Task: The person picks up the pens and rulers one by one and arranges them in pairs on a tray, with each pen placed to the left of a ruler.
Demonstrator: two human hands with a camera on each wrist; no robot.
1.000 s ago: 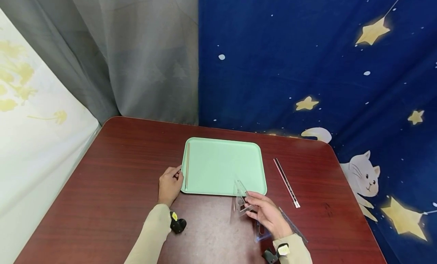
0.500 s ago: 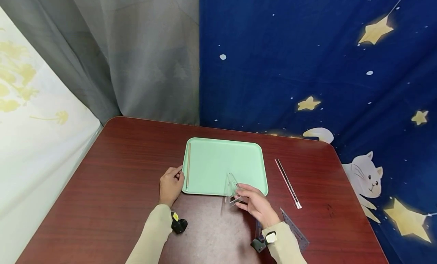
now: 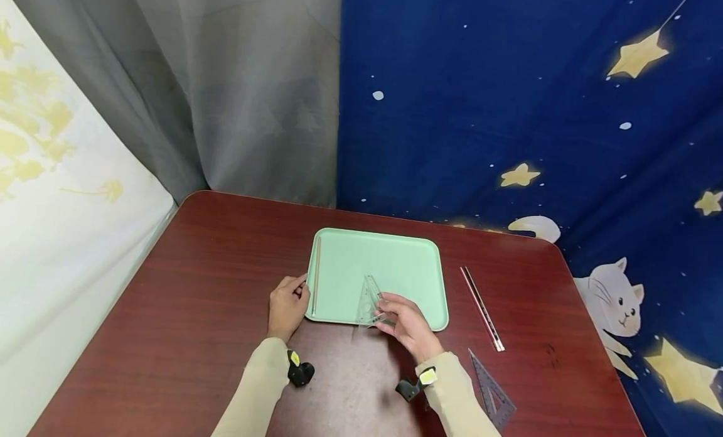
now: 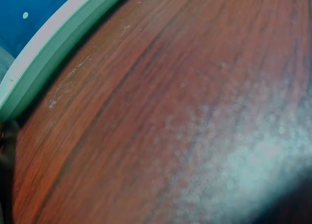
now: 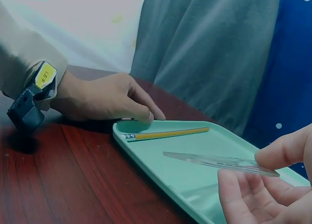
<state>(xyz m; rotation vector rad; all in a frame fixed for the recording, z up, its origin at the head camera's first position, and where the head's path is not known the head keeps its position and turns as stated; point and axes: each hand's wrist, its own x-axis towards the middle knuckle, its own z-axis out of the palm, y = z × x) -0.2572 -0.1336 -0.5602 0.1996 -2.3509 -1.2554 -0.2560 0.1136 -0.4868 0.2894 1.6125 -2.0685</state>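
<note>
Shifted farther over the green tray (image 3: 398,264), a clear set square (image 3: 368,304) pinched by right-hand fingers (image 5: 231,190) wants level lowering; left-hand fingers (image 5: 145,98) hold the tray.

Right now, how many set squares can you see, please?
2: a clear set square in the right hand, a dark one on the table; the right sleeve may hide another.

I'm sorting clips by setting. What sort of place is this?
Probably a makeshift indoor workspace, perhaps a screened-off recording spot: grey cloth and star-printed blue cloth hang close behind a table. What lies beyond the cloths can't be seen.
</note>
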